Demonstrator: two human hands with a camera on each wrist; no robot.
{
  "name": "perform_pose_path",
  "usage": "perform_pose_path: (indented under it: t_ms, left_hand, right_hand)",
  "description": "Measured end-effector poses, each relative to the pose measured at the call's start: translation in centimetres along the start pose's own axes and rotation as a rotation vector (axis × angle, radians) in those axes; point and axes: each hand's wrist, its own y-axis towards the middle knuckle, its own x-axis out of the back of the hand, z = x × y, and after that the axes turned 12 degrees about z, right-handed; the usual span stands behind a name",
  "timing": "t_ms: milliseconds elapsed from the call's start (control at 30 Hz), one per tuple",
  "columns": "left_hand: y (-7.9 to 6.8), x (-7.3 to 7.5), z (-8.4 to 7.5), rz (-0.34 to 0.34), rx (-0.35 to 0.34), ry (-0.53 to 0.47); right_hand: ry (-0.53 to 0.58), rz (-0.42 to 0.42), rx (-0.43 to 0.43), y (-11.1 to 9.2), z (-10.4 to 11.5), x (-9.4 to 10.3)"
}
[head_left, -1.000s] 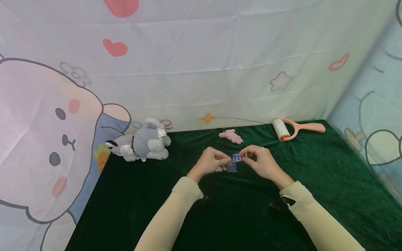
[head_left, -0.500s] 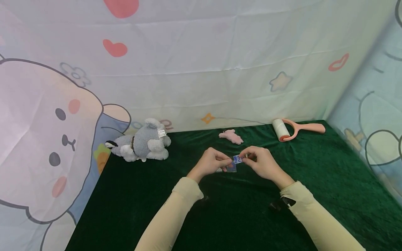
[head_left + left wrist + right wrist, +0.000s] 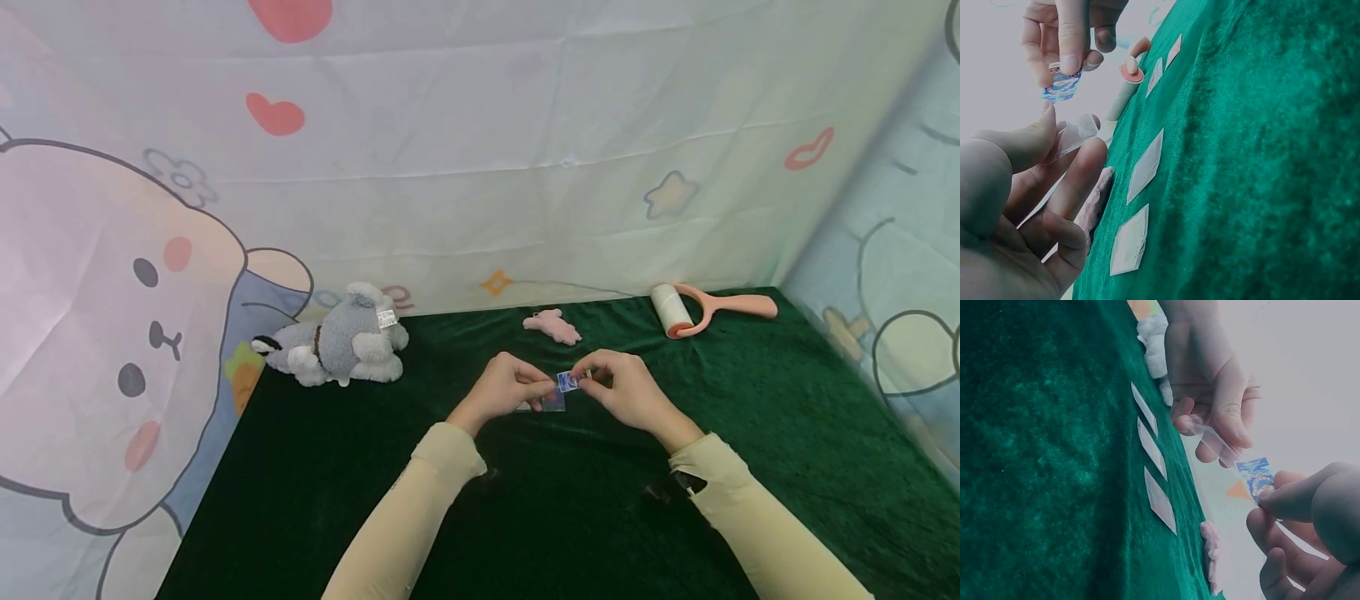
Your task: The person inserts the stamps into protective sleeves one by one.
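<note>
My left hand (image 3: 510,386) pinches a small clear plastic sleeve (image 3: 1215,440) between thumb and fingers. A little to its right, my right hand (image 3: 621,383) holds a small card with a blue and white print (image 3: 1255,475) by its edge. In the right wrist view the card's corner lies at the end of the sleeve; whether it is inside cannot be told. Below the hands, flat square packets lie on the green cloth, among them a pale packet (image 3: 1145,166) and a second packet (image 3: 1129,242). My left hand partly hides them in the head view.
A grey and white plush toy (image 3: 345,337) lies at the back left of the green cloth (image 3: 315,483). Behind the hands is a pink plush figure (image 3: 553,326). A lint roller with a pink handle (image 3: 738,305) rests at the back right, near the printed backdrop (image 3: 450,150).
The blue card in my right hand has tilted and shifted slightly down and right. Both hands otherwise stay almost in place.
</note>
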Motion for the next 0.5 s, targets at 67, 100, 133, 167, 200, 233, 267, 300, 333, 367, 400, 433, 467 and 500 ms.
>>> perform_pose_path:
  t_ms: [67,100,133,167,200,233,267,300,333,367,400,433,467,500]
  left_hand:
    - [-0.03,0.01,-0.06,0.001,-0.003,0.006]
    - [-0.03,0.03,-0.07,0.001,-0.004,0.010]
    - [-0.04,0.05,-0.07,0.000,-0.005,0.015]
    - [-0.05,0.06,-0.08,-0.001,-0.005,0.019]
    - [-0.08,0.07,-0.08,-0.002,-0.005,0.023]
    - [-0.08,0.08,-0.07,-0.003,-0.006,0.025]
    - [-0.08,0.09,-0.06,-0.004,-0.007,0.025]
    - [-0.07,0.10,-0.03,-0.003,-0.009,0.025]
    - [-0.07,0.09,-0.01,-0.003,-0.010,0.025]
    - [-0.07,0.08,0.00,-0.003,-0.010,0.024]
    - [-0.05,0.07,0.02,-0.002,-0.011,0.024]
    - [-0.03,0.05,0.04,-0.001,-0.012,0.022]
    - [-0.03,0.04,0.03,0.000,-0.011,0.019]
    - [-0.01,0.03,0.03,0.002,-0.009,0.017]
  right_hand:
    - [-0.007,-0.005,0.002,0.02,-0.11,-0.06]
    - [-0.008,-0.006,0.005,0.03,-0.16,-0.06]
    - [-0.010,-0.009,0.005,0.03,-0.19,-0.05]
    - [-0.011,-0.010,0.008,0.03,-0.23,-0.04]
    - [-0.013,-0.013,0.008,0.04,-0.24,-0.01]
    - [-0.012,-0.014,0.007,0.05,-0.22,0.01]
    - [-0.012,-0.015,0.005,0.06,-0.21,0.04]
    - [-0.012,-0.015,0.003,0.05,-0.19,0.08]
    - [-0.011,-0.014,-0.001,0.05,-0.15,0.10]
    - [-0.011,-0.011,-0.004,0.06,-0.15,0.10]
    - [-0.009,-0.009,-0.007,0.07,-0.14,0.11]
    - [-0.008,-0.007,-0.007,0.04,-0.12,0.11]
    - [-0.008,-0.005,-0.008,0.03,-0.13,0.10]
    - [-0.006,-0.004,-0.009,0.02,-0.13,0.10]
